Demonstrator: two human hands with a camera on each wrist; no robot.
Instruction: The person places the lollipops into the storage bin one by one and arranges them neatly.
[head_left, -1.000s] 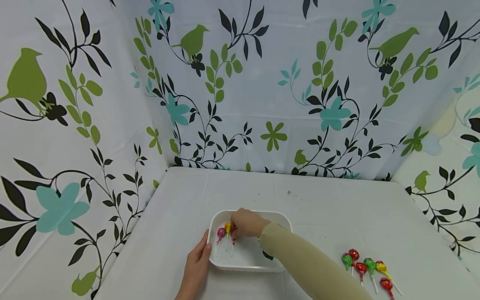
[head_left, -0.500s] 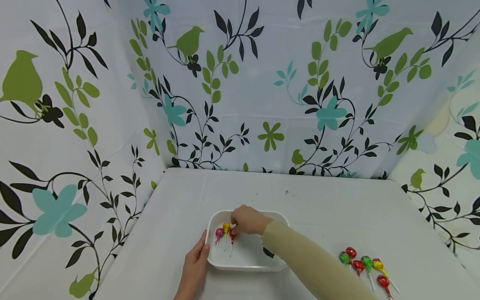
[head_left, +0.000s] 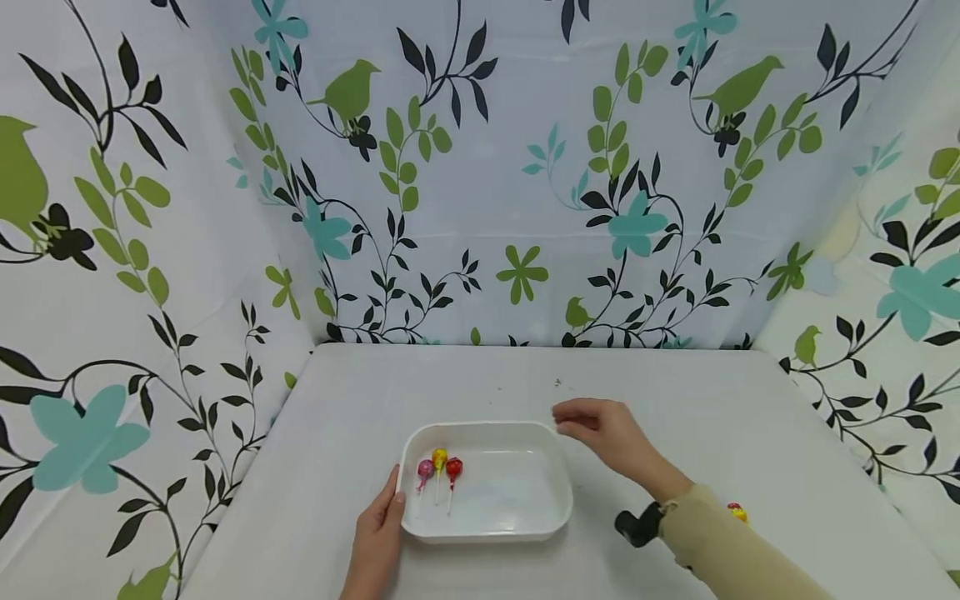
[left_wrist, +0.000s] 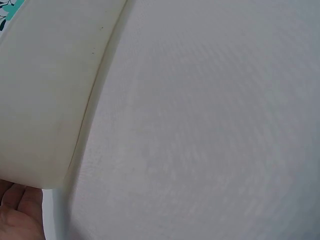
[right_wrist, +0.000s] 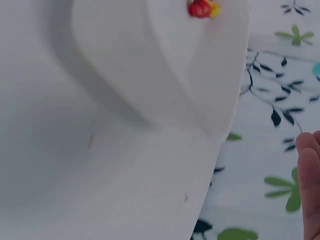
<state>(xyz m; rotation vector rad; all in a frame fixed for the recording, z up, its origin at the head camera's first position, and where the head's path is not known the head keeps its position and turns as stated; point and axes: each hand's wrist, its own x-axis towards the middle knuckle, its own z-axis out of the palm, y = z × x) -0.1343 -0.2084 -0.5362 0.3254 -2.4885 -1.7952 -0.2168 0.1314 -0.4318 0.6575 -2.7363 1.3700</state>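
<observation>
On the white counter [head_left: 660, 379], a white tray [head_left: 517, 487] is sitting with three lollipops lying side by side toward its left end: pink lollipop [head_left: 426, 470], yellow lollipop [head_left: 439, 458], red lollipop [head_left: 453, 467], sticks pointing toward the person. Left hand [head_left: 377, 533] is touching the tray's left side; cannot tell if its fingers are pinching the rim or only bracing it. Right hand [head_left: 611, 437] is hovering just off the tray's far right corner, fingers loosely bent, gap showing at the thumb, holding nothing visible. A red-and-yellow lollipop [head_left: 737, 512] is peeking past the right sleeve [head_left: 738, 550], well apart from the tray; sleeve is blocking the area behind it. Step in hand is looking like a gap between placements. Next move is probably calling for right hand reaching that loose one, pinching it and laying it beside the red, tray being braced
</observation>
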